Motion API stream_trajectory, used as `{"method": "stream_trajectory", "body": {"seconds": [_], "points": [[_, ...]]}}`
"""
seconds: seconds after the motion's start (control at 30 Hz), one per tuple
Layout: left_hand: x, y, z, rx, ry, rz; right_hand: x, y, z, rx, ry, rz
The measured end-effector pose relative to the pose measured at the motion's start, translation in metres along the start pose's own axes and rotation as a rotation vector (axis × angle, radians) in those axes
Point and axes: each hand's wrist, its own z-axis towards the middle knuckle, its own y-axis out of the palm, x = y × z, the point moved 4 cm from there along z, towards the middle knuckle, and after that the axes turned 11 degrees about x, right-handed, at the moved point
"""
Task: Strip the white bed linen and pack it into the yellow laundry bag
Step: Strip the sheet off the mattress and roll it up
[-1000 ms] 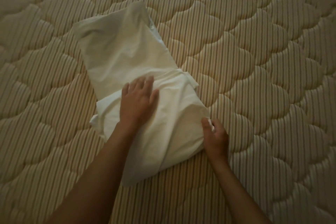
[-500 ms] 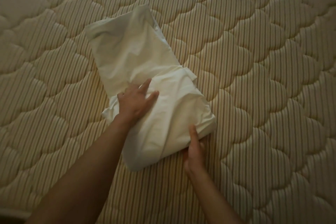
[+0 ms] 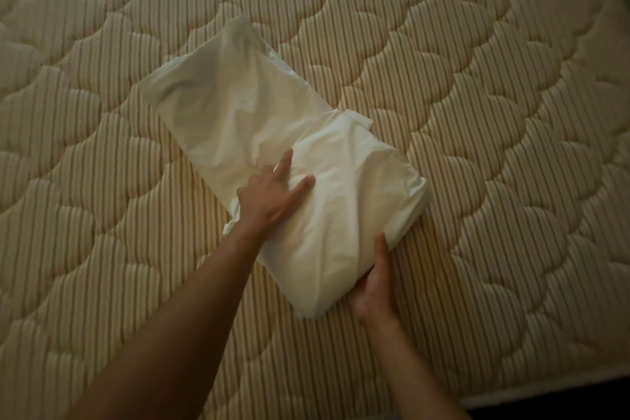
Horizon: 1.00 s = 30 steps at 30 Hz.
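Note:
A folded bundle of white bed linen (image 3: 259, 133) lies on the bare quilted mattress (image 3: 477, 112), its near half doubled over into a thick roll. My left hand (image 3: 272, 196) presses flat on top of the fold, fingers straight and spread. My right hand (image 3: 376, 278) cups the near right edge of the bundle, thumb up along its side and fingers hidden beneath the cloth. The yellow laundry bag is not in view.
The striped, quilted mattress fills almost the whole view. Its near edge (image 3: 511, 392) runs along the bottom right, with dark floor beyond. A dim corner shows at the top right.
The view has shifted so the bundle sits more to the right. My right hand slid from the bundle's right corner to under its near edge. My left hand stays pressed on the fold.

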Motion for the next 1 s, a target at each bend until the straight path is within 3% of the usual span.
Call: {"method": "stream_trajectory", "body": {"seconds": [0.37,0.63,1.0], "points": [[0.004,0.018,-0.045,-0.021,0.016,-0.055,-0.021,-0.032,-0.004,0.222,-0.252,-0.135],[0.039,0.045,-0.093,-0.05,-0.043,-0.176,-0.078,-0.068,-0.014,0.163,-0.38,-0.2],[0.11,0.062,-0.123,-0.153,-0.088,-0.565,-0.161,-0.075,-0.055,0.028,-0.663,-0.421]]}}
